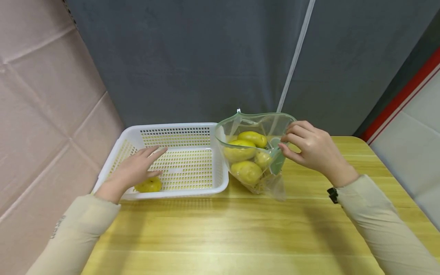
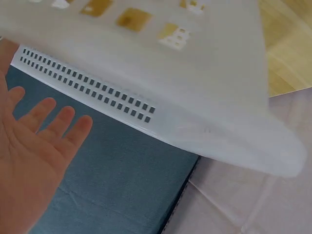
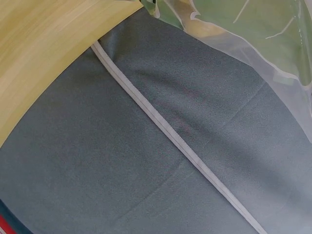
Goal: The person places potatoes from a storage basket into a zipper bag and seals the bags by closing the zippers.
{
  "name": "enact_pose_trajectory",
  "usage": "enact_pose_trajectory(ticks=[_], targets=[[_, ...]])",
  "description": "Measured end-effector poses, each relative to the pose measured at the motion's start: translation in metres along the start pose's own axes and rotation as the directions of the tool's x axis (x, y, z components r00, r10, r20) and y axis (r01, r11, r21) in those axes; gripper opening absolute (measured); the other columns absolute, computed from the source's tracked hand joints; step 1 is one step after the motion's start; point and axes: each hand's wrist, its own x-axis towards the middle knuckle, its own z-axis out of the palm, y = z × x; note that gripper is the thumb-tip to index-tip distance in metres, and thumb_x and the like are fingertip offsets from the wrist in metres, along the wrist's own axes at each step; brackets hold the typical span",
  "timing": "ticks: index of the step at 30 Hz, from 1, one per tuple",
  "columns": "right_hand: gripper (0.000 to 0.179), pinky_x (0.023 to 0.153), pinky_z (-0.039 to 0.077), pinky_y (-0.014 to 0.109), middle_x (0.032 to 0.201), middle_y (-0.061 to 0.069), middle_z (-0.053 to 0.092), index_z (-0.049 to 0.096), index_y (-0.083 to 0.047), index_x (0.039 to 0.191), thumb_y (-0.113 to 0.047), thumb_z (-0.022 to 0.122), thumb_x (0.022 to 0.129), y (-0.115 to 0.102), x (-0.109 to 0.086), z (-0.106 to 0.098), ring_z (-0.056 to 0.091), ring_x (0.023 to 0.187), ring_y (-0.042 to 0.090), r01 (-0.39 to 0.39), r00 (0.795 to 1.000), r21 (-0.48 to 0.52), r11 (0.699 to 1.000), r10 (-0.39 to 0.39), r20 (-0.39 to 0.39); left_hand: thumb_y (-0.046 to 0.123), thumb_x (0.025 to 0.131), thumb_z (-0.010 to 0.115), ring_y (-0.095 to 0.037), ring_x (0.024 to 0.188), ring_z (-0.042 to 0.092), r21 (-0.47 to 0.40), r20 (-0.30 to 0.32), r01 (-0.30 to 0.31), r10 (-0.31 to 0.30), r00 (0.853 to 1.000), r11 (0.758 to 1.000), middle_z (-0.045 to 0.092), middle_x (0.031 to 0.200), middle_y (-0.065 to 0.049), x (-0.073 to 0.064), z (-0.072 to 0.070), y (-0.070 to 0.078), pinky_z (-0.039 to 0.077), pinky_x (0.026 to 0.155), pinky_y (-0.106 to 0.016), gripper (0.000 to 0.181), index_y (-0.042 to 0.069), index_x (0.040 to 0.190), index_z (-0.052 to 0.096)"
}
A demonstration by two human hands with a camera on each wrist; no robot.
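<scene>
My left hand (image 1: 139,170) hovers over the left end of a white plastic basket (image 1: 220,187), fingers spread and holding nothing. Just below it, partly covered by the hand, a yellow potato (image 1: 149,185) lies in the basket's near left corner. In the left wrist view the fingers (image 2: 73,136) look relaxed beside the basket wall. My right hand (image 1: 309,147) pinches the right edge of the rim of a clear zip bag (image 1: 275,187) with a green top edge. The bag's mouth gapes, and several potatoes (image 1: 246,172) sit inside. A green printed patch (image 3: 229,24) of the bag shows in the right wrist view.
Basket and bag stand side by side on a wooden table (image 1: 213,233). A grey curtain (image 1: 192,65) hangs behind them, with a pale strip down it. Pinkish cloth (image 1: 51,95) covers the left side, and a white panel with a red edge stands at right.
</scene>
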Motion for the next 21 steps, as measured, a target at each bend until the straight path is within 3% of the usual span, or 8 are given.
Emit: enact_pose_trajectory(ticks=[9,15,21], targets=[[0.046,0.060,0.054,0.035,0.077,0.009,0.065,0.069,-0.006,0.074,-0.034,0.042,0.099,0.000,0.000,0.000,0.061,0.080,0.025,0.010,1.000,0.000,1.000,-0.010,-0.006,0.034,0.078,0.075,-0.048,0.127,0.044,0.047,0.108,-0.016,0.011,0.994,0.999,0.041,0.145,-0.026,-0.008,0.007,-0.010,0.043,0.098,-0.062,0.075,0.010,0.142,0.044],[0.049,0.062,0.055,0.036,0.078,0.009,0.065,0.069,-0.006,0.075,-0.037,0.041,0.100,0.001,-0.002,0.000,0.061,0.082,0.025,-0.004,1.000,-0.004,1.000,0.004,0.028,0.038,0.067,0.080,-0.048,0.126,0.045,0.049,0.130,-0.043,0.036,0.991,0.998,0.043,0.144,-0.026,-0.011,0.009,-0.015,0.044,0.095,-0.063,0.085,0.010,0.140,0.047],[0.049,0.060,0.055,0.036,0.077,0.010,0.065,0.069,-0.005,0.074,-0.036,0.041,0.099,0.002,-0.002,0.001,0.061,0.080,0.026,0.004,1.000,-0.004,1.000,-0.004,0.011,0.039,0.062,0.081,-0.050,0.125,0.045,0.030,0.151,-0.044,0.039,0.988,0.999,0.044,0.143,-0.026,-0.011,0.008,-0.016,0.042,0.096,-0.065,0.088,0.010,0.139,0.049]])
